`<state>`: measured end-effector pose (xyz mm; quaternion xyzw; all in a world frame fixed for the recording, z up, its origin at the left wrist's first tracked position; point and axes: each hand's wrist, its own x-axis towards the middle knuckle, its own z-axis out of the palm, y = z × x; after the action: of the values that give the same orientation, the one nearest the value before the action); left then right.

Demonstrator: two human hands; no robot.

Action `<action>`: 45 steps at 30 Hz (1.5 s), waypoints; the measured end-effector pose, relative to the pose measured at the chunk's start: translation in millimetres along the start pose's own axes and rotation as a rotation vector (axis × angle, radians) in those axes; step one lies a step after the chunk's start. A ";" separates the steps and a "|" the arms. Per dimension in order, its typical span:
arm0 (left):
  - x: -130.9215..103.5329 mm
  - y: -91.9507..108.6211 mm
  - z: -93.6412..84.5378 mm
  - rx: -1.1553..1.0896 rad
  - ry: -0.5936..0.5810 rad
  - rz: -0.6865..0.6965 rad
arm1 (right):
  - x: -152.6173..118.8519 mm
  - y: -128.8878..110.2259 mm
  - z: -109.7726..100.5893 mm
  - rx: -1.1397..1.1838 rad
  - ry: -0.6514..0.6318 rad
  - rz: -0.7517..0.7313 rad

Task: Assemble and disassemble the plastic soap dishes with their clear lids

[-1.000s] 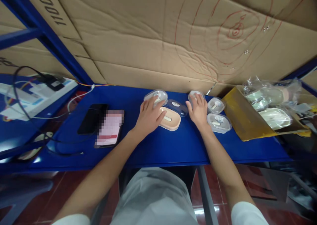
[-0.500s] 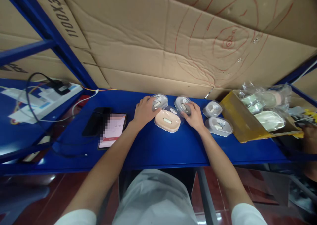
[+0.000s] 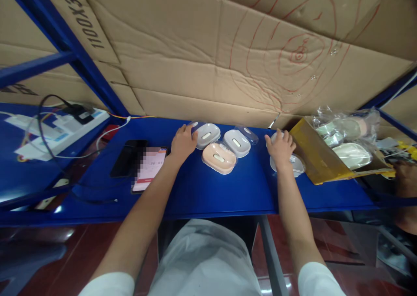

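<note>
My left hand point(image 3: 184, 142) has its fingers curled over a clear plastic lid point(image 3: 194, 124), mostly hidden, at the left side of a grey oval dish point(image 3: 214, 131). That dish lies uncovered, a small white piece in its middle. Beside it are a second uncovered grey dish point(image 3: 233, 149) and a peach oval dish point(image 3: 211, 163). Another clear lid point(image 3: 248, 135) rests behind the second grey dish. Farther right, my right hand point(image 3: 280, 149) spreads its fingers around a lidded grey dish point(image 3: 276, 136), largely hidden beneath it. A further lidded grey dish point(image 3: 297, 165) sits partly under my right wrist.
On the right stands a yellow-taped carton point(image 3: 304, 157) with dishes and clear bags in it. Two phones, one dark point(image 3: 125, 159) and one lit point(image 3: 148, 174), lie left. Cables and a power strip point(image 3: 65, 135) are beyond. A person's hand point(image 3: 405, 178) shows far right.
The lids have come off both rear grey dishes. My left hand has shifted slightly left; my right hand has moved right, from the middle dish to a lidded one near the carton.
</note>
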<state>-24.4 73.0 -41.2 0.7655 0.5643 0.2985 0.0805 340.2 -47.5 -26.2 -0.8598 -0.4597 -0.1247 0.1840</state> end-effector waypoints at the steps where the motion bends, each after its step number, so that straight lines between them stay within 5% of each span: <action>1: -0.8 1.1 -0.2 0.003 0.001 0.002 | 4.4 9.2 -1.7 -0.016 -0.017 0.071; 5: -10.5 17.6 -6.1 0.016 0.018 0.059 | 14.0 28.2 1.5 0.011 -0.079 0.070; 11: -32.3 48.4 -11.9 0.015 -0.089 0.319 | 8.3 11.2 11.9 0.126 -0.143 -0.189; 15: -36.2 50.0 -10.1 0.024 -0.129 0.319 | 0.4 1.1 8.8 0.170 -0.169 -0.287; 22: -36.7 46.0 -10.3 0.031 -0.190 0.326 | 1.0 -4.0 -6.8 0.109 -0.201 -0.193; 27: -34.0 40.4 -16.4 0.032 -0.222 0.336 | -2.9 48.4 -36.7 0.065 -0.233 -0.137; 31: -30.1 31.5 -17.3 0.042 -0.249 0.310 | -28.1 114.3 -59.9 0.080 -0.412 -0.267; 33: -30.1 30.1 -15.6 0.048 -0.262 0.294 | -38.9 129.1 -64.1 0.029 -0.416 -0.266; 38: -31.4 34.4 -15.2 0.055 -0.267 0.250 | -36.8 97.9 -52.0 -0.031 -0.344 -0.334; 45: -28.6 31.7 -20.2 0.084 -0.276 0.235 | 3.9 37.3 -33.1 -0.018 -0.319 -0.381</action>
<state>-14.9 31.5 -20.8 0.8626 0.4663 0.1742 0.0898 372.0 -77.9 -2.4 -0.7681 -0.6355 -0.0240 0.0747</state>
